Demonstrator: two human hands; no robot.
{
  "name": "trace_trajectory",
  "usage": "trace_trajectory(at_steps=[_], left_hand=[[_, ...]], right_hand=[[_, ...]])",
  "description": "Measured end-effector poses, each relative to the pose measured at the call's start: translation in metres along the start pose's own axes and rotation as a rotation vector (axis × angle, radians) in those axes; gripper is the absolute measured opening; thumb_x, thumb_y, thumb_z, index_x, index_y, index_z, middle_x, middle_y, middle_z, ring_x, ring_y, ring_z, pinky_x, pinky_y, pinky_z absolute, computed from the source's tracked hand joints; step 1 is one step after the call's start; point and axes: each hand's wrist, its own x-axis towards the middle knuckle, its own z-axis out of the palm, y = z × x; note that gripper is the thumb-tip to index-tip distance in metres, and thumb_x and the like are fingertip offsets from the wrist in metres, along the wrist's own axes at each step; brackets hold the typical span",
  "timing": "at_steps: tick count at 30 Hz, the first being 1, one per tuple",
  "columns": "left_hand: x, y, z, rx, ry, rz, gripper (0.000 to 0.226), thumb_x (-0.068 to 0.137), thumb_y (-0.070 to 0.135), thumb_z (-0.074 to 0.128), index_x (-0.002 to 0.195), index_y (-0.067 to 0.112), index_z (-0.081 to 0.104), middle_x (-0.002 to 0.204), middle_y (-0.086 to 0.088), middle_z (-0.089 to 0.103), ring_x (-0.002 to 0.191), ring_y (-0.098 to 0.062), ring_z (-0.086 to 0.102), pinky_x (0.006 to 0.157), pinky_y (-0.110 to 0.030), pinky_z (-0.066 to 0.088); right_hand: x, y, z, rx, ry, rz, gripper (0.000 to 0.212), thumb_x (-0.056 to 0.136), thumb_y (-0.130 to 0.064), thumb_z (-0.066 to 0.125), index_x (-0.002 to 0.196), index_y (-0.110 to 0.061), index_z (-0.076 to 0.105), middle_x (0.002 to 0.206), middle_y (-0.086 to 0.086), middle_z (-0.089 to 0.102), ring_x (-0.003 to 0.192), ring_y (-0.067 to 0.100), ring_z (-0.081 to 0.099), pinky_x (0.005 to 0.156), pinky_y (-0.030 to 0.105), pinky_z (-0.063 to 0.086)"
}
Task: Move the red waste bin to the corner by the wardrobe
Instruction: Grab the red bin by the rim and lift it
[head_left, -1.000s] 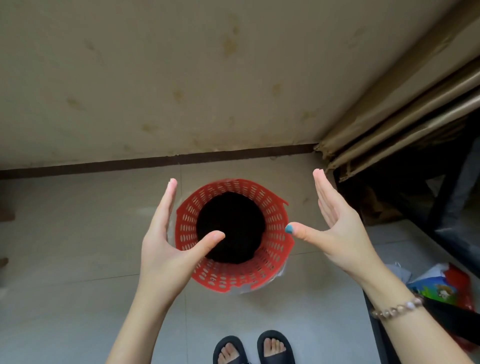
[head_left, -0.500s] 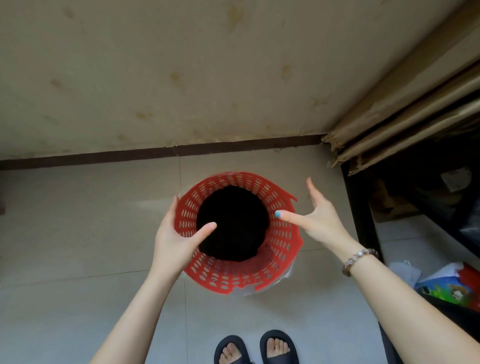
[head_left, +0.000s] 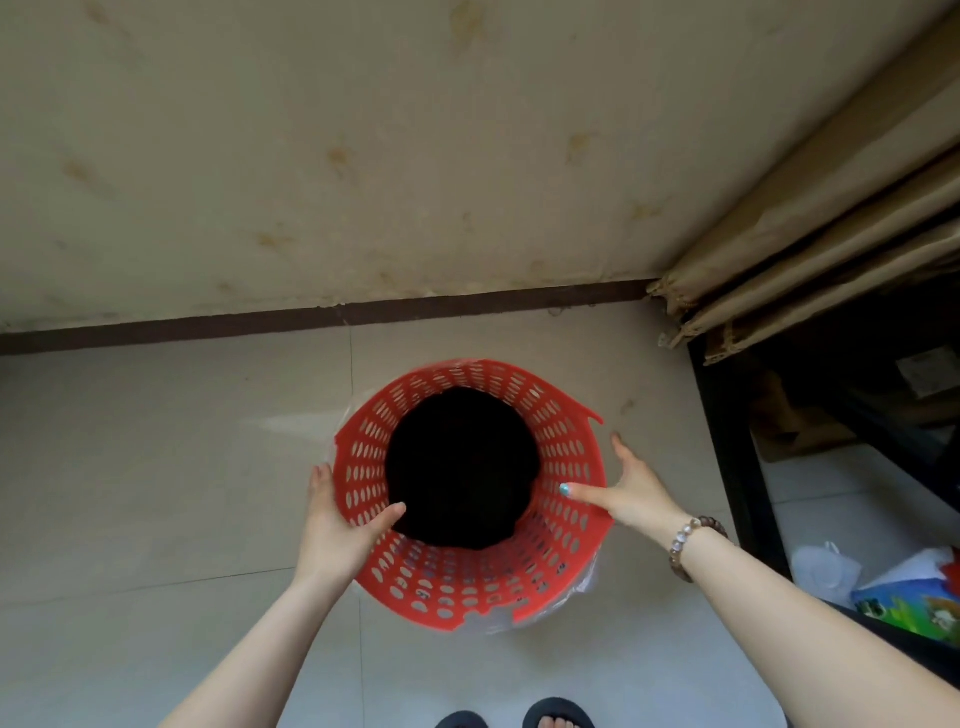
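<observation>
The red waste bin (head_left: 563, 457) is a perforated plastic basket with a dark inside and a broken rim, seen from above on the tiled floor near the wall. My left hand (head_left: 337, 525) clasps its left rim, thumb inside and fingers outside. On the right rim sits my right hand (head_left: 631, 491), thumb hooked inside and fingers down the outer wall. A clear plastic liner peeks out around the bin's lower edge.
A stained beige wall (head_left: 415, 156) with a dark skirting board (head_left: 311, 317) runs behind the bin. Cardboard sheets (head_left: 810, 249) lean in the right corner over a dark frame (head_left: 732, 467). Colourful packaging (head_left: 914, 603) lies at right. My sandalled feet (head_left: 556, 719) are at the bottom.
Both hands came down from above the bin and closed onto its rim on either side. The view has shifted so the bin appears lower and closer.
</observation>
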Motion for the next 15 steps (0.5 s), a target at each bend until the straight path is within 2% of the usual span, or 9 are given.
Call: trace_trajectory(at_steps=[1,3,5,7,9,11,15], left_hand=[[0.002,0.0,0.002,-0.013,-0.002,-0.009,0.105,0.071,0.033,0.084,0.153,0.015,0.022,0.156,-0.013,0.036,0.141,-0.033,0.039,0.111,-0.054,0.037],[0.005,-0.001,0.006,-0.036,0.002,-0.032,0.103,0.077,0.024,0.08,0.156,0.018,0.013,0.155,-0.012,0.037,0.139,-0.033,0.042,0.111,-0.053,0.037],[0.008,-0.002,0.009,-0.036,0.011,-0.039,0.098,0.085,0.013,0.072,0.158,0.021,0.007,0.156,-0.012,0.037,0.138,-0.033,0.043,0.112,-0.051,0.037],[0.009,-0.003,0.01,0.0,0.03,-0.037,0.089,0.09,0.006,0.062,0.158,0.02,0.007,0.154,-0.012,0.041,0.136,-0.034,0.046,0.111,-0.046,0.038],[0.011,-0.003,0.008,0.044,0.041,-0.059,0.084,0.092,0.004,0.055,0.158,0.02,0.005,0.152,-0.011,0.043,0.135,-0.033,0.048,0.108,-0.043,0.039],[0.014,-0.004,0.006,0.054,0.034,-0.116,0.083,0.092,0.003,0.052,0.158,0.018,0.004,0.15,-0.012,0.047,0.132,-0.034,0.051,0.105,-0.044,0.042],[0.019,-0.001,0.006,0.053,0.055,-0.104,0.065,0.091,0.011,0.057,0.151,0.014,0.032,0.144,-0.015,0.054,0.129,-0.035,0.054,0.105,-0.045,0.044]], right_hand=[[0.003,0.001,0.001,-0.007,-0.016,0.011,0.124,0.068,-0.031,0.089,0.159,-0.02,0.004,0.154,0.009,0.045,0.12,0.027,0.064,0.09,0.034,0.056],[0.009,0.003,0.005,-0.015,-0.042,0.017,0.108,0.077,-0.025,0.083,0.158,-0.016,0.013,0.144,0.009,0.055,0.112,0.025,0.068,0.089,0.034,0.057],[0.015,0.004,0.009,-0.035,-0.043,0.0,0.075,0.086,-0.016,0.074,0.15,-0.011,0.035,0.121,0.005,0.069,0.096,0.022,0.072,0.089,0.037,0.059],[0.018,0.003,0.013,-0.085,-0.017,-0.011,0.045,0.092,-0.009,0.063,0.136,-0.012,0.05,0.098,-0.002,0.069,0.082,0.016,0.069,0.078,0.031,0.059],[0.019,0.003,0.015,-0.119,0.016,-0.014,0.038,0.096,-0.007,0.054,0.133,-0.016,0.053,0.1,-0.001,0.068,0.088,0.02,0.068,0.079,0.03,0.056],[0.021,0.004,0.016,-0.169,0.045,-0.017,0.04,0.098,-0.007,0.05,0.136,-0.016,0.051,0.114,0.006,0.07,0.102,0.026,0.068,0.09,0.036,0.055],[0.024,0.007,0.016,-0.223,0.075,-0.011,0.038,0.1,-0.008,0.043,0.135,-0.017,0.051,0.121,0.009,0.069,0.106,0.029,0.068,0.094,0.04,0.055]])
